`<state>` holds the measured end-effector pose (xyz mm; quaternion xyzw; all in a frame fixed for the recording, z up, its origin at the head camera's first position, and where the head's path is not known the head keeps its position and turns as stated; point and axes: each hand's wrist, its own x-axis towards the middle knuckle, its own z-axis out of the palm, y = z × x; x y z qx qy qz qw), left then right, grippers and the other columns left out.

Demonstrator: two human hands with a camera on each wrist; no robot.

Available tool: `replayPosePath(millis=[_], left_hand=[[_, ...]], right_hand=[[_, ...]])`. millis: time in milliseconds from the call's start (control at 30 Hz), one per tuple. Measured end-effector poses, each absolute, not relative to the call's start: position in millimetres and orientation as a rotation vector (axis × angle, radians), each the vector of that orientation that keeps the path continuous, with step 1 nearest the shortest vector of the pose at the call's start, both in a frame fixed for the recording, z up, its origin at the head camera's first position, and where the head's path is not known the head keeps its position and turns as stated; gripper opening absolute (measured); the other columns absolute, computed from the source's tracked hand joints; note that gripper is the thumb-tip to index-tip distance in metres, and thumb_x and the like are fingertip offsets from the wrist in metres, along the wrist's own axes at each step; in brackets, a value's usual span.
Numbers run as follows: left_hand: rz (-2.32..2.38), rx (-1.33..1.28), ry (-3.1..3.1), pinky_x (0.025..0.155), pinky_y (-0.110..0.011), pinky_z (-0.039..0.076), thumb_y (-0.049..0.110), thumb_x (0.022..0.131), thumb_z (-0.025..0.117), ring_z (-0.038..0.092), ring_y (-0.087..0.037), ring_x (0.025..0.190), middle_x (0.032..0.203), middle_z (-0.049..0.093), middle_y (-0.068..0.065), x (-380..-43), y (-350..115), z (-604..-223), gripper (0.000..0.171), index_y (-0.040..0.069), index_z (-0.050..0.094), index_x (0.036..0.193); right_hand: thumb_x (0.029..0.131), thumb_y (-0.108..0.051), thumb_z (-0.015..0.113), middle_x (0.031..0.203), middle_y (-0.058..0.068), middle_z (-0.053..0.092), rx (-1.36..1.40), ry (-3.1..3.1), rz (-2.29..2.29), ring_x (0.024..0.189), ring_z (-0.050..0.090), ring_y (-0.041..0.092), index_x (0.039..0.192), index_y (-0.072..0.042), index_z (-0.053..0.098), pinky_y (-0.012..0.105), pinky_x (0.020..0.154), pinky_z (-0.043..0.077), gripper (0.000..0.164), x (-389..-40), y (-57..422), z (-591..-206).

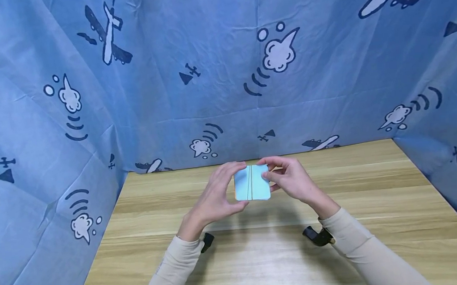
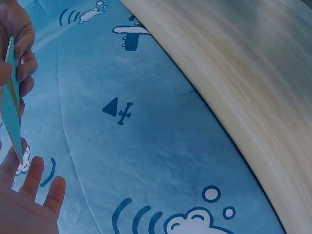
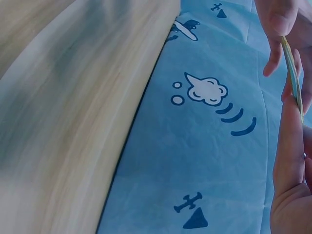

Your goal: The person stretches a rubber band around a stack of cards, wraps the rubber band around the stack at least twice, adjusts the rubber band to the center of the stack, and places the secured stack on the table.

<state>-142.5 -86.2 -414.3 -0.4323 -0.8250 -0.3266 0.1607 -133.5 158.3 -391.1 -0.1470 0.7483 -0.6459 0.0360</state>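
A thin light blue square [image 1: 260, 188] with rounded corners is held up over the table, its broad face toward the head camera. Narrow yellowish bands [image 1: 250, 183] run down its middle, and a bit of orange shows along its left edge. My left hand [image 1: 216, 197] grips it from the left, fingers at the top edge and thumb at the bottom. From the right, my right hand [image 1: 292, 180] pinches the side edge, thumb on the front face and fingers partly hidden behind. Both wrist views show the square [image 2: 10, 107] almost edge-on as a thin sliver.
The wood-grain table [image 1: 261, 247] lies beneath both hands. Blue cloth [image 1: 224, 89] printed with planes and clouds hangs at the back and both sides. Black wrist pieces [image 1: 318, 236] stick out below the beige sleeves [image 1: 174, 267].
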Motion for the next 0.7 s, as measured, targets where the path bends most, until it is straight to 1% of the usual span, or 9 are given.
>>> replayPosePath(millis=[100,267,400,567,700], left_hand=[[-0.963,-1.243,-2.36,0.113,-0.047,0.03,0.023,0.072,0.088,0.037,-0.023,0.138,0.149,0.047,0.0,-142,-83,-413,0.089,0.015,0.041,0.147],[-0.984,-1.238,-2.361,0.109,-0.044,0.033,0.023,0.071,0.09,0.041,-0.023,0.133,0.148,0.047,0.0,-142,-80,-412,0.091,0.016,0.041,0.148],[-0.999,-1.221,-2.344,0.104,-0.041,0.039,0.024,0.07,0.092,0.044,-0.022,0.127,0.146,0.049,0.001,-141,-78,-412,0.091,0.017,0.042,0.146],[-1.022,-1.2,-2.336,0.097,-0.037,0.045,0.03,0.068,0.095,0.045,-0.021,0.123,0.144,0.052,0.001,-141,-74,-412,0.092,0.018,0.045,0.144],[-1.019,-1.222,-2.35,0.099,-0.037,0.043,0.032,0.068,0.095,0.045,-0.02,0.125,0.144,0.051,0.002,-141,-75,-412,0.093,0.019,0.044,0.145]], right_hand=[[0.094,0.006,0.063,0.1,0.023,0.058,-0.451,2.278,-1.988,0.083,0.071,0.028,0.124,0.002,0.065,0.045,0.063,0.061,0.03,-133,158,-391],[0.095,0.005,0.063,0.1,0.023,0.058,-0.451,2.273,-1.984,0.083,0.071,0.028,0.124,0.002,0.065,0.046,0.064,0.06,0.029,-133,157,-390],[0.095,0.005,0.063,0.099,0.023,0.057,-0.454,2.263,-1.996,0.083,0.071,0.027,0.123,0.003,0.064,0.045,0.063,0.06,0.029,-132,157,-391],[0.095,0.005,0.063,0.1,0.025,0.057,-0.457,2.228,-2.013,0.082,0.071,0.027,0.124,0.004,0.064,0.043,0.063,0.061,0.029,-132,156,-392],[0.095,0.004,0.063,0.1,0.024,0.057,-0.451,2.218,-2.005,0.083,0.071,0.027,0.124,0.003,0.063,0.044,0.063,0.061,0.029,-132,156,-393]])
